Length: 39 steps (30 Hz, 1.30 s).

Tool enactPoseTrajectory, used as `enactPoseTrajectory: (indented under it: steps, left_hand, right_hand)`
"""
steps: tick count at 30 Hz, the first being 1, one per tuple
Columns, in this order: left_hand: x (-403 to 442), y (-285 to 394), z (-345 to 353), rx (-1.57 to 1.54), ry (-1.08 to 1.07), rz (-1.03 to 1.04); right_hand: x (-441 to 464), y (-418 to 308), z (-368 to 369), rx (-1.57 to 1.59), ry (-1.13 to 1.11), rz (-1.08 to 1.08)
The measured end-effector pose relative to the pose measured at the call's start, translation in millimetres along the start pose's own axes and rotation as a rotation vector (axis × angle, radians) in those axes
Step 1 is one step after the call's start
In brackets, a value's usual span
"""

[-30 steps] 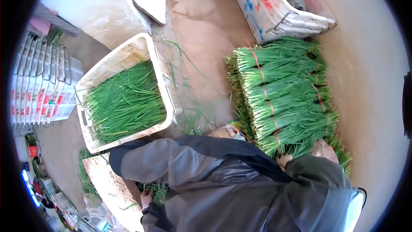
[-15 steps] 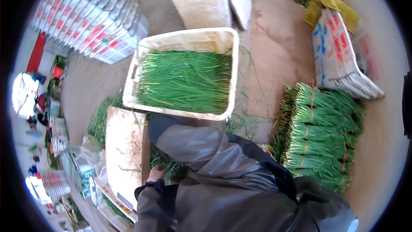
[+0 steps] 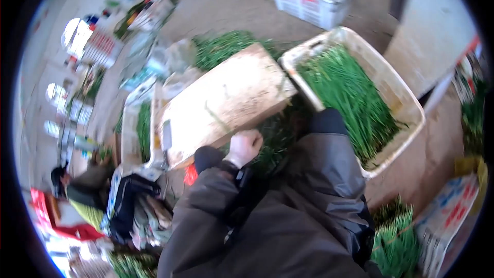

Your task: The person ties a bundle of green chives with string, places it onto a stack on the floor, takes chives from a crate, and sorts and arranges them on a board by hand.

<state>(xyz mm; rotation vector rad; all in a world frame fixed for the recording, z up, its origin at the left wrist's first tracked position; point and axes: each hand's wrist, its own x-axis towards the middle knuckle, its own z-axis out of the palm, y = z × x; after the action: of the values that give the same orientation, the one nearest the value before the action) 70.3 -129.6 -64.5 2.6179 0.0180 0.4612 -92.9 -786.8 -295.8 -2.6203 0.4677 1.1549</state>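
Note:
My left hand (image 3: 246, 146), with a dark watch at the wrist, is curled closed between my knees; whatever its fingers may hold is hidden. Just beyond it lies a pale, dirt-speckled wooden board (image 3: 231, 100) with a few green blades on top. Loose green leaves (image 3: 270, 146) are in the shadow below the board's near side. A white plastic crate (image 3: 414, 108) to the right holds long garlic chives (image 3: 345, 92) laid side by side. A grey blade-like piece (image 3: 166, 135) rests at the board's left end. My right hand is out of view.
Another crate (image 3: 154, 134) with greens stands left of the board, near plastic bags (image 3: 172, 62). A co-worker (image 3: 90, 188) bends at lower left. Stacked white crates (image 3: 309, 0) stand at the back. Tied green bundles (image 3: 396, 242) and a printed white box (image 3: 447, 216) are at lower right.
My view has swung left, so the board and chive crate appear farther right. More of my left hand shows, curled at the board's near edge. The co-worker has come into view.

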Motion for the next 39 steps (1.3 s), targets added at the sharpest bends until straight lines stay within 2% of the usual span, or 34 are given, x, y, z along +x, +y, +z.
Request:
enactPoseTrajectory:
  steps: [2, 4, 5, 6, 7, 8, 10, 12, 13, 14, 16, 18, 20, 22, 24, 26, 29, 32, 33, 37, 39]
  left_hand:
    - [-5.2, -6.3, -19.4, -0.011, 0.198, -0.119]
    - [-21.1, -24.0, -43.5, -0.083, 0.414, -0.230]
    - [-30.7, -33.5, -57.9, -0.121, 0.527, -0.258]
    - [-42.1, -40.3, -72.2, -0.160, 0.640, -0.280]
    - [-54.8, -38.5, -93.2, -0.226, 0.724, -0.371]
    - [-75.5, -53.6, -100.9, -0.287, 0.806, -0.441]
    - [-140.1, -105.3, -101.5, -0.336, 0.890, -0.676]
    - [-186.6, -117.7, -109.0, -0.446, 1.046, -0.930]
    - [-226.2, -146.4, -98.2, -0.467, 1.128, -1.083]
    - [-276.4, -181.2, -79.8, -0.510, 1.192, -1.145]
    - [-344.9, -203.4, -56.1, -0.441, 1.185, -1.296]
    - [-388.2, -210.6, -36.7, -0.552, 1.119, -1.459]
    - [-409.8, -217.8, -23.3, -0.615, 1.104, -1.573]
    - [-407.8, -218.7, -18.8, -0.539, 1.123, -1.559]
    - [-410.7, -232.7, -11.6, -0.397, 1.142, -1.374]
    - [-417.2, -255.3, -2.6, -0.301, 1.132, -1.296]
    - [-427.5, -289.4, 12.2, -0.301, 1.174, -1.288]
    - [-406.8, -276.8, -9.3, -0.568, 1.131, -1.515]
    - [-407.2, -280.6, -8.9, -0.536, 1.052, -1.539]
    - [-393.8, -289.7, -11.1, -0.449, 1.098, -1.489]
    - [-385.9, -292.4, -20.8, -0.443, 0.968, -1.671]
  right_hand:
    - [36.7, 1.2, -49.6, -0.058, 0.075, -0.135]
    - [105.5, 22.6, -91.0, -0.325, 0.255, -0.486]
    - [142.3, 19.1, -112.8, -0.438, 0.443, -0.701]
    - [109.5, -43.3, -169.1, 0.095, 0.328, -0.515]
    - [34.9, -140.7, -218.8, 0.498, 0.403, -0.613]
    - [31.7, -178.4, -241.1, 0.508, 0.581, -0.742]
    - [29.2, -226.9, -282.9, 0.145, 0.549, -0.279]
    - [52.8, -232.9, -268.0, 0.301, 0.826, -0.650]
    - [49.2, -236.7, -265.0, 0.247, 0.813, -0.588]
    - [45.8, -236.8, -260.1, 0.191, 0.798, -0.522]
    - [41.1, -235.0, -246.8, 0.028, 0.847, -0.580]
    - [37.1, -239.3, -239.3, -0.008, 0.821, -0.508]
    - [44.6, -237.3, -235.2, 0.097, 0.841, -0.551]
    - [57.7, -230.6, -235.4, 0.111, 0.843, -0.558]
    - [65.4, -225.5, -239.7, 0.027, 0.831, -0.525]
    - [79.3, -214.7, -236.6, 0.010, 0.874, -0.496]
    - [78.7, -217.4, -240.3, -0.060, 0.890, -0.496]
    - [71.4, -226.5, -243.9, -0.080, 0.887, -0.484]
    - [70.9, -227.7, -243.5, -0.067, 0.883, -0.479]
    - [69.5, -228.1, -243.6, -0.063, 0.884, -0.476]
    - [71.7, -228.1, -242.6, -0.053, 0.894, -0.493]
